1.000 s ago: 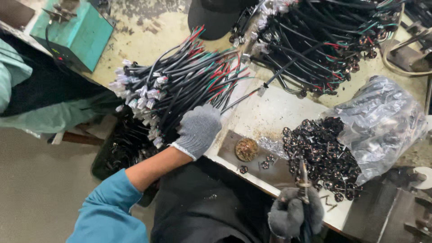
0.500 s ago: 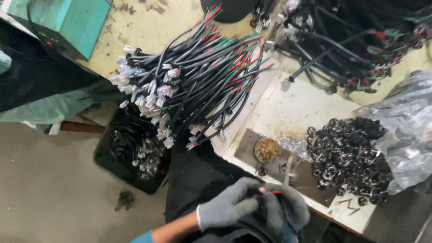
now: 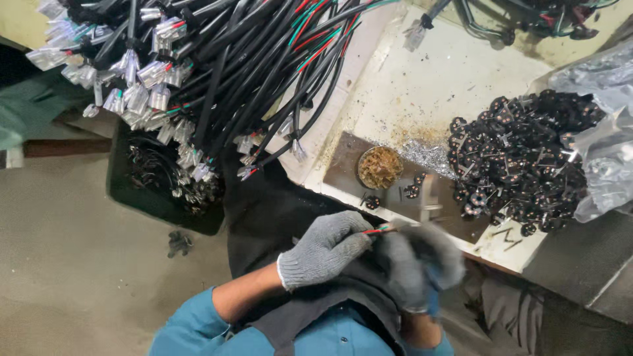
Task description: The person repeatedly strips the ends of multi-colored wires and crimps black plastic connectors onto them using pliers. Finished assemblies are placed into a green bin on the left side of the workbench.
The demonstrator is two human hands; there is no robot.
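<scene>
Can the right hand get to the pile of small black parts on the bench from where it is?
Probably yes. The right hand sits near the bench edge, and the pile of small black parts lies open just beyond it, with nothing covering that side. The hand is blurred and meets the left hand at thin coloured wires.

Bare bench [image 3: 422, 99] lies open between the cable bundle [image 3: 244, 72] and black connector pile [image 3: 521, 151].
</scene>
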